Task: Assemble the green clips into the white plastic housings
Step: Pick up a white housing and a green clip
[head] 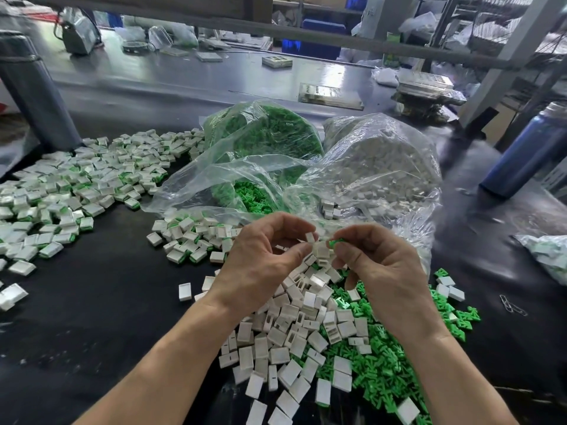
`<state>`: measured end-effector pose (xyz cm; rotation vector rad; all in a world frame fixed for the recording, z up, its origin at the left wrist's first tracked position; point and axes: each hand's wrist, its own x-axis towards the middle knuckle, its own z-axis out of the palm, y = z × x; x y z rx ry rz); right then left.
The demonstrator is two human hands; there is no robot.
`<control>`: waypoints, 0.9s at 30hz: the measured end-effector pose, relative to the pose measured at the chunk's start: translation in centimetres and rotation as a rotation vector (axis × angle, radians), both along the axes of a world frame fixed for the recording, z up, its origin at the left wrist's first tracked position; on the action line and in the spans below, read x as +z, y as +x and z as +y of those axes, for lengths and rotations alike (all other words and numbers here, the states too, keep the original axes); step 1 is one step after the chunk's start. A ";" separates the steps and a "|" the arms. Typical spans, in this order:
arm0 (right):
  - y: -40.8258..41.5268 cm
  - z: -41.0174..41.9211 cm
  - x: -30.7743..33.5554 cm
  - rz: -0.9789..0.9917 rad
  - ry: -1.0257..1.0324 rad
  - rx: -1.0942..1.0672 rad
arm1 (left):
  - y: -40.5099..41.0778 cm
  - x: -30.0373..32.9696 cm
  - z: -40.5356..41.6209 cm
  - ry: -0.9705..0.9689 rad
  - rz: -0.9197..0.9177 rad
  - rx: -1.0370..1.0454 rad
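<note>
Green clip (335, 242) mostly hidden in right hand (376, 262) pinch. Left hand (264, 259) pinches white housing (320, 250); parts touching, above loose pile on desk (92, 317). No legible writing. Clear bag (270, 139): green clips. Second bag (377, 167): white housings, blurred through plastic.
</note>
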<state>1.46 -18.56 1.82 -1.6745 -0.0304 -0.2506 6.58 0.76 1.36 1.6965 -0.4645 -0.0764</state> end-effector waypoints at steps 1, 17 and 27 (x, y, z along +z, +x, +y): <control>0.0 0.0 0.0 -0.004 0.004 0.003 | 0.0 0.0 0.0 -0.007 0.004 -0.007; -0.2 0.2 -0.1 -0.014 0.027 0.000 | -0.1 0.1 -0.1 -0.210 0.114 -0.037; -0.2 0.1 -0.2 -0.066 0.017 0.022 | -0.2 0.2 -0.1 -0.302 0.177 -0.052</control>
